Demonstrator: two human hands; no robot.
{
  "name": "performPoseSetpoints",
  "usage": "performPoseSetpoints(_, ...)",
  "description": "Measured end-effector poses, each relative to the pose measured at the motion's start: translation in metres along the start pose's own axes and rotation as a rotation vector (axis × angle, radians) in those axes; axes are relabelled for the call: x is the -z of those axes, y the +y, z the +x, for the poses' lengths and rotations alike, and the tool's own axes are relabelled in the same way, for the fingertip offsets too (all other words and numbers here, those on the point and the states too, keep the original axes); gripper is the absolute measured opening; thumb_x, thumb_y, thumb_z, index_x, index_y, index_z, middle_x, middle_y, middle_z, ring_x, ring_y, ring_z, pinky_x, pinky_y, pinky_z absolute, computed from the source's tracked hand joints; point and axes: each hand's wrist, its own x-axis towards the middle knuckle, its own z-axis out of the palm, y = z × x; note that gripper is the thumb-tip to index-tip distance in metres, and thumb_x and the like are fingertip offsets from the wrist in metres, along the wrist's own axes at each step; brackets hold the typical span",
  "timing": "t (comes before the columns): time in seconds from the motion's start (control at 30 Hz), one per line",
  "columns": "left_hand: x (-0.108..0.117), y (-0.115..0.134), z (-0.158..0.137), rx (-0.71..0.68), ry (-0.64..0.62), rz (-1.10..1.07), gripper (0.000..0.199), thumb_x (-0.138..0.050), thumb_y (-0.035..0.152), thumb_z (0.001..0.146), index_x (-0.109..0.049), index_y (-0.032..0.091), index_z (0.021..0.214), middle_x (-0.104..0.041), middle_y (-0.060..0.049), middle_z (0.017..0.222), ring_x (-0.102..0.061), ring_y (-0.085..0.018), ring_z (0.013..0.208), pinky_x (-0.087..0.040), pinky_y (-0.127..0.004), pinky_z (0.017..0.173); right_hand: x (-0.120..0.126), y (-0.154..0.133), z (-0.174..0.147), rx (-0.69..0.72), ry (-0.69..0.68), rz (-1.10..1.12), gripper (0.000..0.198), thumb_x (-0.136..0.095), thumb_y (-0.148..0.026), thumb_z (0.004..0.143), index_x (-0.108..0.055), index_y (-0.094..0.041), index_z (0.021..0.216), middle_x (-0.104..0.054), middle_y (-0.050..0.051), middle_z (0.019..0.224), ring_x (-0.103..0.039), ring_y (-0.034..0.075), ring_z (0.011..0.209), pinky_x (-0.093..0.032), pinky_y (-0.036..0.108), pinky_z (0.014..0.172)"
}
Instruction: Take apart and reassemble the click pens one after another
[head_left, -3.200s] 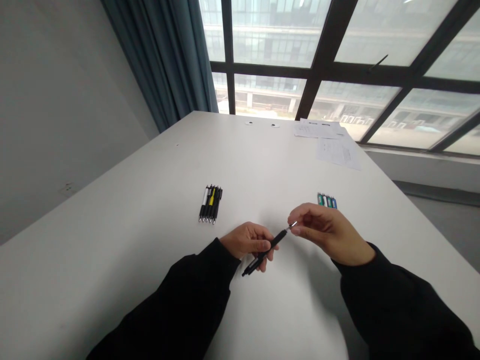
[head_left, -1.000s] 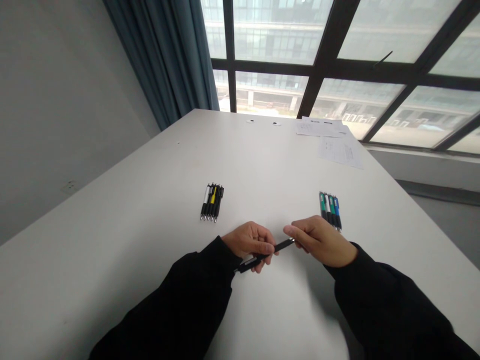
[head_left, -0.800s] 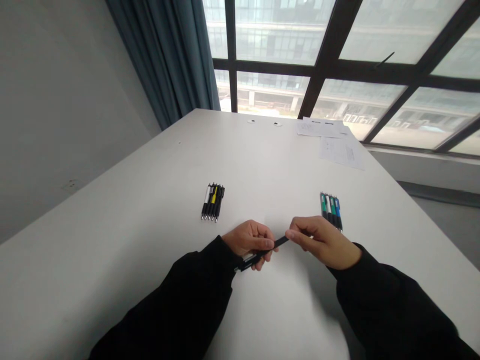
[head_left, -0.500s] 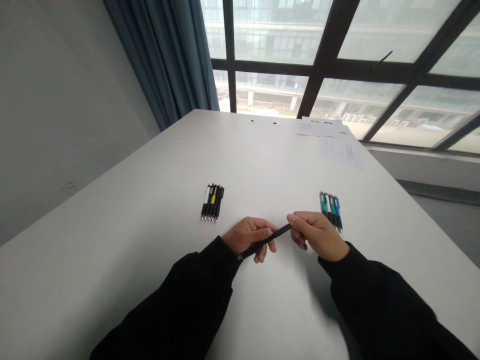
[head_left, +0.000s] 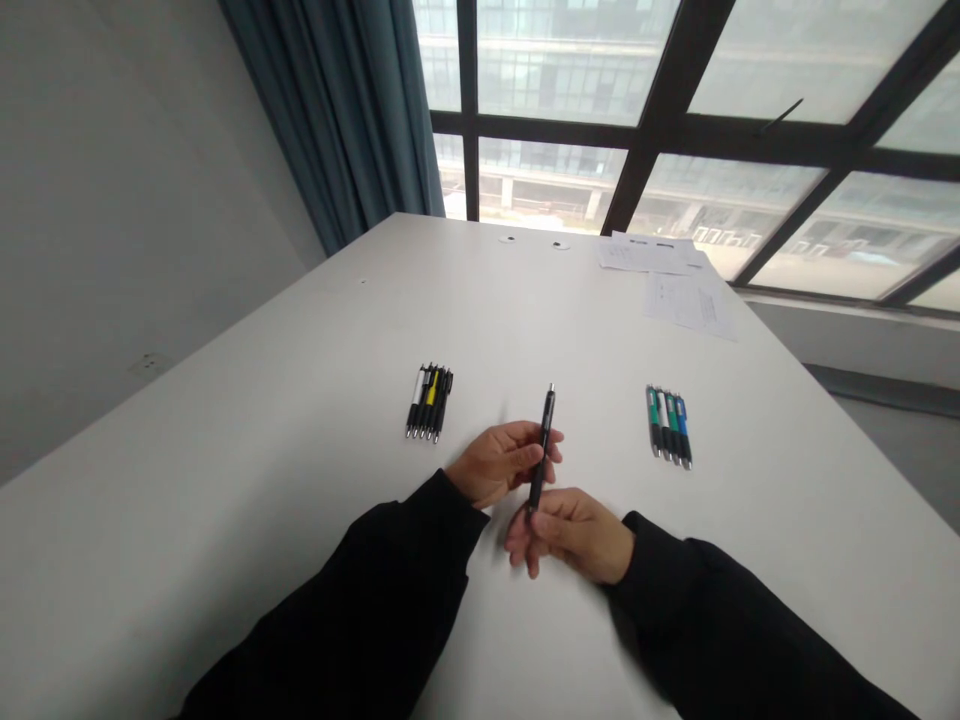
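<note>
A black pen [head_left: 548, 412] stands nearly lengthwise in front of me, its silver end pointing away. My left hand [head_left: 504, 461] pinches it around the middle between thumb and fingers. Lower down, my right hand [head_left: 571, 532] has its thumb and fingertips closed on the near end, which they partly hide. To the left lies a row of several pens [head_left: 430, 403] with white, yellow and black barrels. On the right is another row of several pens [head_left: 670, 427], green, white and blue.
The white table [head_left: 262, 480] stretches to the window [head_left: 555, 60]. Sheets of paper [head_left: 690, 300] lie at its far right. Two small round fittings [head_left: 561, 245] sit near the far edge. A blue curtain [head_left: 352, 120] and a grey wall [head_left: 135, 180] border the left.
The black pen has swung from a slant to nearly upright in view, silver end now away. My right hand has moved from its upper right end down to its near end.
</note>
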Motion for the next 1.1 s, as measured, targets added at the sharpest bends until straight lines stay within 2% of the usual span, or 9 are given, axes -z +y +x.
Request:
performPoseSetpoints(0.07,0.001,0.001,-0.001,0.023,-0.021,0.02,0.055,-0.086,0.033,0.073,-0.062,0.016,0.121,-0.066,-0.003,0.082,-0.062,-0.011,0.063,-0.045,-0.02,0.056,0.0,0.002,0.001,0.036,0.052,0.022,0.036,-0.081,-0.044,0.079,-0.076,-0.012,0.095,-0.074,0.009,0.09,-0.07,0.013,0.075,-0.056,0.022,0.064)
performPoseSetpoints(0.17,0.002,0.002,-0.001,-0.017,0.012,0.064,0.079,-0.083,0.027,0.077,-0.042,0.025,0.144,-0.064,0.0,0.085,-0.063,-0.009,0.062,-0.047,-0.019,0.055,0.005,0.001,0.002,0.075,0.151,0.064,0.033,-0.08,-0.043,0.08,-0.075,-0.012,0.089,-0.072,0.008,0.085,-0.067,0.012,0.072,-0.057,0.023,0.066)
performPoseSetpoints(0.23,0.003,0.002,-0.001,-0.02,-0.005,0.088,0.092,-0.082,0.025,0.077,-0.029,0.03,0.152,-0.063,-0.001,0.093,-0.065,-0.009,0.063,-0.05,-0.02,0.057,0.008,0.0,0.001,0.069,0.163,0.074,0.032,-0.08,-0.042,0.08,-0.073,-0.011,0.082,-0.072,0.007,0.078,-0.066,0.012,0.068,-0.056,0.024,0.065)
performPoseSetpoints(0.3,0.004,0.002,-0.001,-0.022,-0.027,0.094,0.098,-0.082,0.022,0.076,-0.024,0.032,0.154,-0.061,-0.001,0.098,-0.066,-0.01,0.065,-0.052,-0.022,0.059,0.01,-0.001,0.001,0.052,0.154,0.076,0.031,-0.081,-0.041,0.079,-0.072,-0.011,0.08,-0.071,0.007,0.075,-0.066,0.012,0.066,-0.056,0.025,0.065)
performPoseSetpoints(0.43,0.005,0.001,-0.001,-0.044,-0.019,0.096,0.094,-0.082,0.019,0.075,-0.029,0.031,0.151,-0.059,0.0,0.096,-0.067,-0.011,0.069,-0.053,-0.024,0.064,0.011,-0.003,0.0,0.045,0.178,0.093,0.032,-0.082,-0.041,0.078,-0.073,-0.011,0.08,-0.071,0.007,0.077,-0.064,0.011,0.063,-0.056,0.023,0.062)
performPoseSetpoints(0.6,0.007,-0.001,0.001,-0.059,-0.045,0.075,0.086,-0.088,0.015,0.066,-0.042,0.024,0.138,-0.065,-0.001,0.086,-0.066,-0.014,0.079,-0.052,-0.028,0.075,0.012,-0.003,-0.001,0.05,0.188,0.112,0.026,-0.088,-0.033,0.071,-0.074,-0.012,0.078,-0.072,0.005,0.076,-0.064,0.01,0.06,-0.056,0.024,0.061)
performPoseSetpoints(0.7,0.009,-0.002,0.002,-0.048,-0.031,0.073,0.081,-0.089,0.014,0.064,-0.045,0.025,0.131,-0.066,-0.001,0.084,-0.066,-0.015,0.079,-0.051,-0.028,0.074,0.013,-0.002,-0.001,0.074,0.214,0.135,0.024,-0.089,-0.03,0.071,-0.074,-0.013,0.079,-0.072,0.005,0.078,-0.064,0.01,0.063,-0.056,0.024,0.062)
performPoseSetpoints(0.9,0.01,-0.002,0.003,-0.016,-0.017,0.105,0.084,-0.089,0.015,0.065,-0.045,0.023,0.136,-0.068,-0.003,0.088,-0.065,-0.014,0.077,-0.05,-0.026,0.073,0.013,-0.003,0.0,0.063,0.208,0.146,0.026,-0.088,-0.032,0.071,-0.073,-0.011,0.079,-0.072,0.005,0.079,-0.064,0.009,0.06,-0.056,0.022,0.058)
performPoseSetpoints(1.1,0.008,-0.002,0.002,-0.083,0.059,0.154,0.089,-0.088,0.015,0.066,-0.042,0.023,0.141,-0.069,-0.003,0.087,-0.065,-0.013,0.078,-0.051,-0.027,0.078,0.01,-0.006,0.001,0.057,0.254,0.147,0.029,-0.088,-0.035,0.07,-0.073,-0.011,0.079,-0.07,0.003,0.071,-0.062,0.009,0.055,-0.054,0.02,0.054)
